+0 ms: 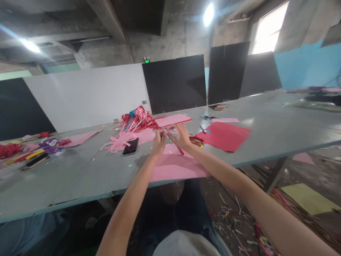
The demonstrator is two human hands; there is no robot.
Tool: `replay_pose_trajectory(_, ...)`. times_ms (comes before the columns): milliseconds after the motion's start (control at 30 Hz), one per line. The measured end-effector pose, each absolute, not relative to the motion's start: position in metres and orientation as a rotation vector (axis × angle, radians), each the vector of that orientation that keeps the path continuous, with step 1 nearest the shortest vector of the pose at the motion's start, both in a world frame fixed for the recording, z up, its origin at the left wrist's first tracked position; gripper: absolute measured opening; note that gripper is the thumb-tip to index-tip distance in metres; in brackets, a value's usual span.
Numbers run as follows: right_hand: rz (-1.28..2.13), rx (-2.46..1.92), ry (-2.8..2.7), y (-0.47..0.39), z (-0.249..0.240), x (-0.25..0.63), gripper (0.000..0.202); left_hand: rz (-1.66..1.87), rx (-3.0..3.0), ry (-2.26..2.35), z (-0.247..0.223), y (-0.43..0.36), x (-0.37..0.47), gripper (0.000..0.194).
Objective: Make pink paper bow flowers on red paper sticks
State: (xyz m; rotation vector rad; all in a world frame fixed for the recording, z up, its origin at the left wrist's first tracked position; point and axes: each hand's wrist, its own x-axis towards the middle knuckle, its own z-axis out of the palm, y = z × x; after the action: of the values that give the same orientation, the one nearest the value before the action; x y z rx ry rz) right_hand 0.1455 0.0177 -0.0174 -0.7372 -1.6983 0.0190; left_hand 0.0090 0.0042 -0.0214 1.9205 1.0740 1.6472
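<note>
Left hand point(160, 141) and right hand point(182, 137), fingers narrowly pinched, hold a pink paper strip point(171, 132) toward twelve o'clock of the pink sheet point(177, 169), apparently mid-shaping, which calls next for steady fingertip control.

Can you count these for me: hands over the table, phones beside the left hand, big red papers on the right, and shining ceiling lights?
Hands: 2 (left hand, right hand)
Phone: 1
Big red paper: 1
Ceiling lights: 2
Total: 6
</note>
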Motion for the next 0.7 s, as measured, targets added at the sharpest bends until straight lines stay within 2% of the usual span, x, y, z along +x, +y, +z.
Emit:
replay_pose_trajectory(333,-0.190,-0.770,-1.795,0.0175,-0.0154,0.1487,0.013,1.628,2.198,1.193,-0.0202,0.0011,0.0078,0.008)
replay_pose_trajectory(700,-0.192,-0.757,-1.732,0.0214,-0.0189,0.1477,0.016,1.640,2.363,1.157,-0.0247,0.0037,0.0072,0.007)
